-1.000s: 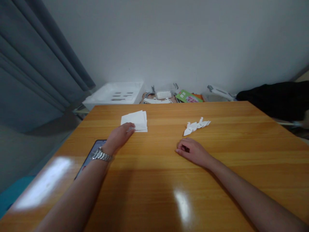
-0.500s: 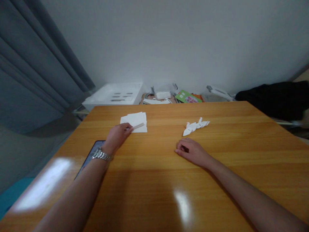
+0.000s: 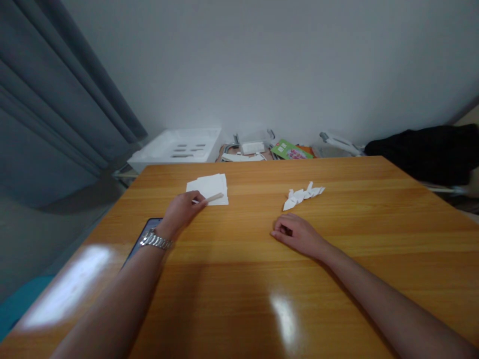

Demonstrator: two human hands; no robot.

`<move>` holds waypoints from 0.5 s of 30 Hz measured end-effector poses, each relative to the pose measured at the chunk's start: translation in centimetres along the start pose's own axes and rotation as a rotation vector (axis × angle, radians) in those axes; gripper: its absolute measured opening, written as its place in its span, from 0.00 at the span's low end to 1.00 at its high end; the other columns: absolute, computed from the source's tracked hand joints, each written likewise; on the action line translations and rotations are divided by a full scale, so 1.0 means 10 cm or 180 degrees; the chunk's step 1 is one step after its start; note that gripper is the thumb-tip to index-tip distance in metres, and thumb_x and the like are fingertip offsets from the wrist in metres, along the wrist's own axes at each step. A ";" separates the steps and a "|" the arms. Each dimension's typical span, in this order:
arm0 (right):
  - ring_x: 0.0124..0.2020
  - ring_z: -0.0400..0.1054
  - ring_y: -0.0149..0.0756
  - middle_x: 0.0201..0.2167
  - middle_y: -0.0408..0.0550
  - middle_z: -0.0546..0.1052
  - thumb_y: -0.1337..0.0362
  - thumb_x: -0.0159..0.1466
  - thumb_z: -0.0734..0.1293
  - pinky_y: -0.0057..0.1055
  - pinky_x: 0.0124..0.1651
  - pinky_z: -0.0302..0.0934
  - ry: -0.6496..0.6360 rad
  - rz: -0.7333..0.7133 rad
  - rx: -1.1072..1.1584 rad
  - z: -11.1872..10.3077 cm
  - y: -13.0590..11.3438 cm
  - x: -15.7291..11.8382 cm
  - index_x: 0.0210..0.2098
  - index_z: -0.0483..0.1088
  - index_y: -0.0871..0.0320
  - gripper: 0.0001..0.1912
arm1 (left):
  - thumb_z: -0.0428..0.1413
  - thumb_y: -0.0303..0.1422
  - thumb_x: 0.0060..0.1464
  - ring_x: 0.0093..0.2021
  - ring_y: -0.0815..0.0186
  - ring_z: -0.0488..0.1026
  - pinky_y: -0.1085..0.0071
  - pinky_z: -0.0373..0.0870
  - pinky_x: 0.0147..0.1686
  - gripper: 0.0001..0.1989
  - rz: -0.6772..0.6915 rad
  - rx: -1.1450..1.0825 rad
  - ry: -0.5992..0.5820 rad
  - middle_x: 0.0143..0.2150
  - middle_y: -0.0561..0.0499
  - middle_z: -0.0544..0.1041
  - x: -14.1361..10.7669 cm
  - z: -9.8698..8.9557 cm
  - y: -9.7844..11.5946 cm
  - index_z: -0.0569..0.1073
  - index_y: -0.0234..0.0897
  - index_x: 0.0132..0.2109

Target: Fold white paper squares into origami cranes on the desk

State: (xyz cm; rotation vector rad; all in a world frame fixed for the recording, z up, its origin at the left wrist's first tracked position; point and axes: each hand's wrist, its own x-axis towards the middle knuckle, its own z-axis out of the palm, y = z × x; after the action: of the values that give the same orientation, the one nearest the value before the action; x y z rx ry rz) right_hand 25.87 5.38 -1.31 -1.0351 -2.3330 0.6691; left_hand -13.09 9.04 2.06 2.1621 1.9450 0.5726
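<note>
My left hand, with a metal watch on its wrist, is closed in a pinch on a narrow folded paper strip. The strip lies across the front of a stack of white paper sheets. My right hand rests on the table with its fingers curled in, and the hollow of the curl shows nothing inside. Just beyond that hand lie folded white paper pieces, pointed and set in a slanting row.
A phone lies partly under my left wrist on the wooden table. Past the far edge stand a white tray, a green booklet and assorted clutter. Black cloth hangs at the right, a grey curtain at the left.
My left forearm has shifted very slightly to the left, still pinching the paper strip. My right hand and the folded pieces stay in place.
</note>
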 end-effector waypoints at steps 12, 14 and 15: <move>0.33 0.65 0.37 0.29 0.45 0.73 0.56 0.70 0.66 0.32 0.37 0.57 0.0008 -0.0051 0.0014 0.01 0.05 -0.01 0.31 0.70 0.56 0.13 | 0.54 0.49 0.58 0.45 0.58 0.78 0.62 0.75 0.48 0.20 0.0301 -0.0532 -0.0285 0.47 0.44 0.81 0.10 0.00 -0.18 0.80 0.37 0.43; 0.33 0.65 0.37 0.28 0.45 0.73 0.56 0.70 0.66 0.32 0.36 0.57 0.0005 -0.0038 0.0028 0.01 0.03 -0.01 0.31 0.70 0.56 0.13 | 0.54 0.47 0.59 0.45 0.59 0.78 0.63 0.75 0.48 0.19 0.0396 -0.0447 -0.0175 0.48 0.44 0.80 0.10 0.01 -0.17 0.79 0.37 0.43; 0.33 0.65 0.37 0.28 0.45 0.73 0.56 0.70 0.66 0.32 0.36 0.57 0.0002 -0.0038 0.0035 0.00 0.02 -0.01 0.31 0.70 0.56 0.13 | 0.53 0.46 0.59 0.44 0.59 0.78 0.64 0.75 0.47 0.18 0.0414 -0.0403 -0.0158 0.47 0.44 0.80 0.09 0.01 -0.17 0.79 0.37 0.42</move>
State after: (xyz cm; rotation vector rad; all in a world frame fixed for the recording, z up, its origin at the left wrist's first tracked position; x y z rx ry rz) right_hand 26.00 5.46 -1.50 -1.0156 -2.3307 0.6763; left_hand -14.52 10.19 1.50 2.2126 1.7042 0.6384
